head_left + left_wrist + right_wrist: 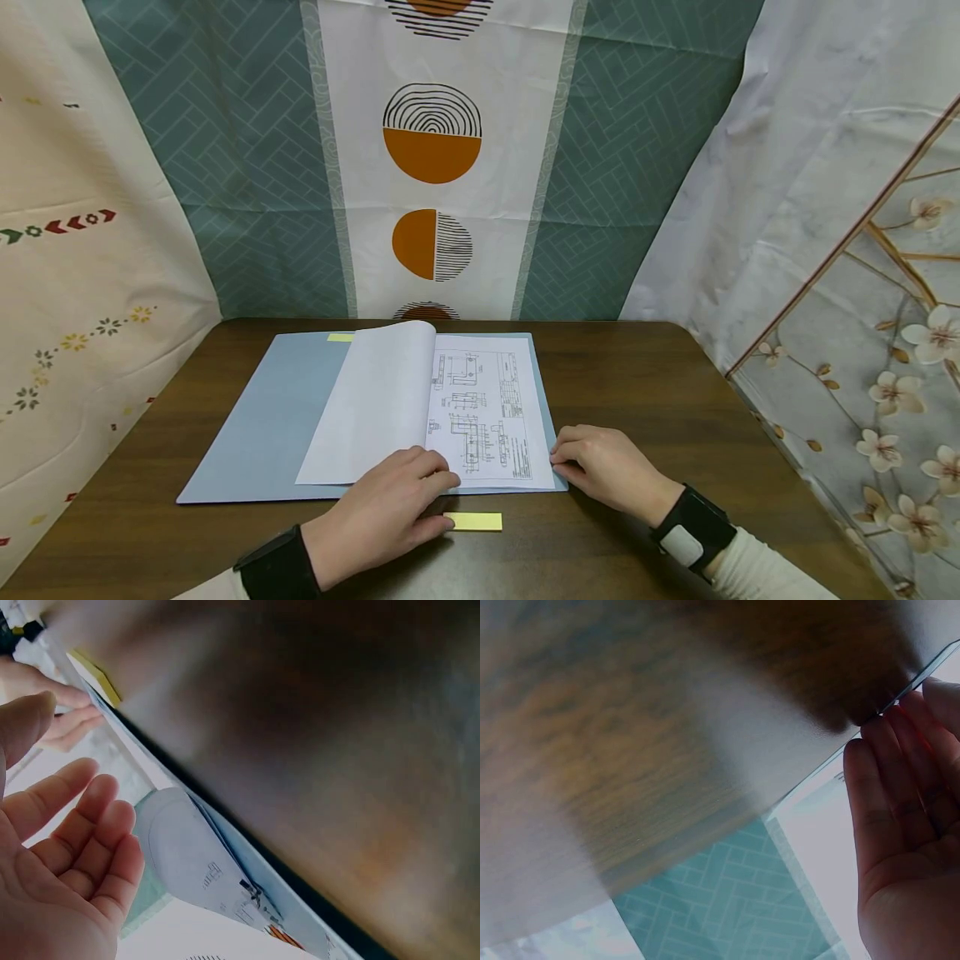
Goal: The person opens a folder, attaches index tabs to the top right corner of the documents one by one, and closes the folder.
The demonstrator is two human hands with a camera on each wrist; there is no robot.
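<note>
Pinch likely light, floppy pages (487, 404) at four o'clock, by right hand (606, 468) (cannot tell whether gripping), away from relaxed left hand (386, 507)

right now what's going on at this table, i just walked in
A person's two bare hands are at an open blue folder on a wooden table. The right hand is at the folder's lower right edge; whether it grips or only touches is unclear. The left hand is by the lower edge of the papers, thumb beside a yellow strip. A white page curls over to the left, with a technical drawing showing on the right.
</note>
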